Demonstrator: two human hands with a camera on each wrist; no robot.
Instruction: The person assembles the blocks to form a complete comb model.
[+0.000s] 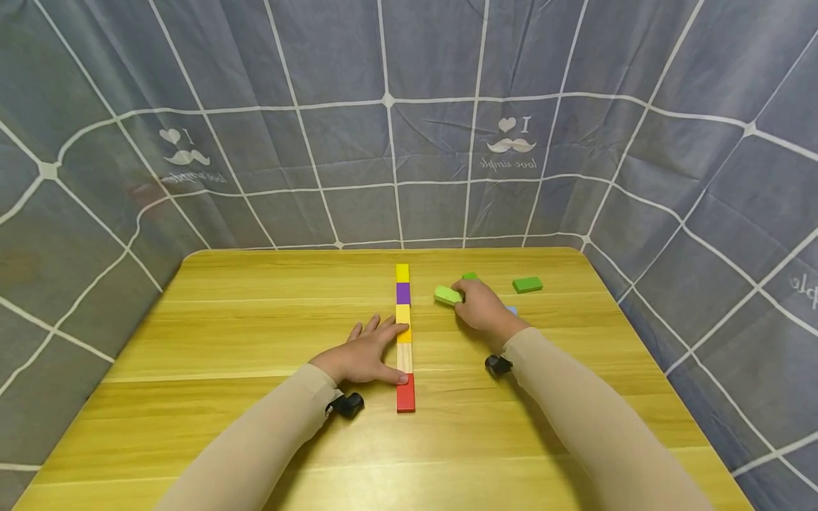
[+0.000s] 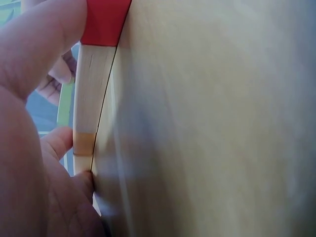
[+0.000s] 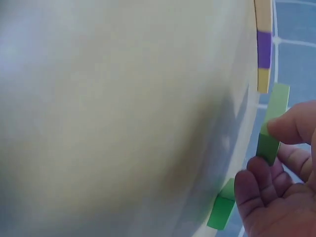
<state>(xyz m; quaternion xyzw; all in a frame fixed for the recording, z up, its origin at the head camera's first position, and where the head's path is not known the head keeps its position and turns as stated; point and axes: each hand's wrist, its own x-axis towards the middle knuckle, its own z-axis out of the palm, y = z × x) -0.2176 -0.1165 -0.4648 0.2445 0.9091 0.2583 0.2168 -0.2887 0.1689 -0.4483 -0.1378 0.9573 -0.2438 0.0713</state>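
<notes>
A straight row of blocks runs away from me: red point(image 1: 405, 399) nearest, then plain wood point(image 1: 405, 358), orange-yellow point(image 1: 402, 313), purple point(image 1: 402, 293) and bright yellow point(image 1: 402, 272) at the far end. My left hand point(image 1: 361, 358) lies along the row's left side with fingers spread. Its thumb touches near the red and plain wood junction, and its index finger the orange-yellow block. To the right of the row, my right hand point(image 1: 481, 305) pinches a light green block point(image 1: 444, 294) between thumb and fingers. In the right wrist view that block point(image 3: 276, 103) appears lifted off the table.
A green block point(image 1: 469, 275) lies just beyond my right hand, partly hidden. Another green block point(image 1: 527, 284) sits farther right. Part of a blue block point(image 1: 513, 310) shows behind the right wrist. A grey checked curtain point(image 1: 434, 142) surrounds the wooden table point(image 1: 255, 305) at the back and sides.
</notes>
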